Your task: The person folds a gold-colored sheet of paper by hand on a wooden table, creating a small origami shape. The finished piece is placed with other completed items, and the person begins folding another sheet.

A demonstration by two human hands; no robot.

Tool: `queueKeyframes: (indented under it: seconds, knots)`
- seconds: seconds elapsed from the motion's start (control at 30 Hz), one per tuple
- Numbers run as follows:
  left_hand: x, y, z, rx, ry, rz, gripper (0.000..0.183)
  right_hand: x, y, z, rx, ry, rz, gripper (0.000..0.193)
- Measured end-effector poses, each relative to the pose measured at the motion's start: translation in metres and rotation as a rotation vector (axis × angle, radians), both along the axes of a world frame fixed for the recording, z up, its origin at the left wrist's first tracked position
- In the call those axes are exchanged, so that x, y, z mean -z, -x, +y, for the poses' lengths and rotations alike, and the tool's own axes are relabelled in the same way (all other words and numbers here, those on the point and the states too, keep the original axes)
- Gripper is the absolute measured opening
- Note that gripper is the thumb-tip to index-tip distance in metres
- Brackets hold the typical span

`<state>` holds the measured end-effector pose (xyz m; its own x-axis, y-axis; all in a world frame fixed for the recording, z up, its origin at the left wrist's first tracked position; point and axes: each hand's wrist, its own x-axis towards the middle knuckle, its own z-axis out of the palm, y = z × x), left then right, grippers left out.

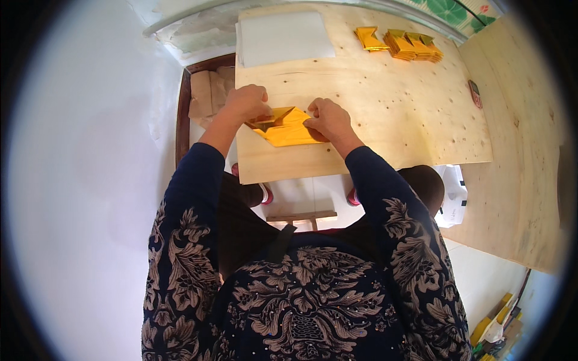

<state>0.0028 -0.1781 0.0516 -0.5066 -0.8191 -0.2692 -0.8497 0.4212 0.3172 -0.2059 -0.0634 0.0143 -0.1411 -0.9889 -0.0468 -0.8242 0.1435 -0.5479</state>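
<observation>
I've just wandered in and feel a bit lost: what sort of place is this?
Probably a small workroom, perhaps in a home: a plain wooden table holds a partly folded gold piece and folded gold stacks toward its far edge.

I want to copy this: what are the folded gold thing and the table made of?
The folded gold thing looks like foil or metallic paper: it's shiny with sharp creases. The table seems plain wood, perhaps plywood, fairly matte, with dark knots.

Table (391, 120): wooden
Gold paper (292, 130): between left hand (247, 103), right hand (330, 120)
Sheets (286, 38): beyond left hand
Packets (414, 48): beyond right hand
Device (475, 94): right of both
</observation>
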Motion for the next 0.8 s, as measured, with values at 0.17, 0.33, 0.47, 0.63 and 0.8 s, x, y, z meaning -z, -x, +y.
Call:
queueKeyframes:
  seconds: [0.17, 0.33, 0.47, 0.63, 0.8]
  knots:
    - [-0.002, 0.009, 0.015, 0.037, 0.047, -0.109, 0.042, 0.001, 0.006, -0.006, -0.042, -0.093, -0.034, 0.036]
    - [-0.006, 0.007, 0.019, 0.138, -0.109, 0.028, 0.03, 0.001, 0.005, -0.003, -0.108, 0.029, -0.008, 0.028]
    - [-0.025, -0.005, 0.047, 0.324, 0.402, 0.316, 0.013, -0.019, 0.003, 0.006, -0.189, 0.467, 0.072, 0.014]
    - [-0.02, -0.023, 0.101, 0.438, 0.961, 0.391, 0.012, -0.036, 0.003, 0.043, -0.258, 0.874, 0.301, 0.01]
    - [0.027, -0.025, 0.152, 0.52, 0.856, 0.4, 0.017, -0.003, -0.005, 0.087, -0.403, 0.772, 0.317, 0.012]
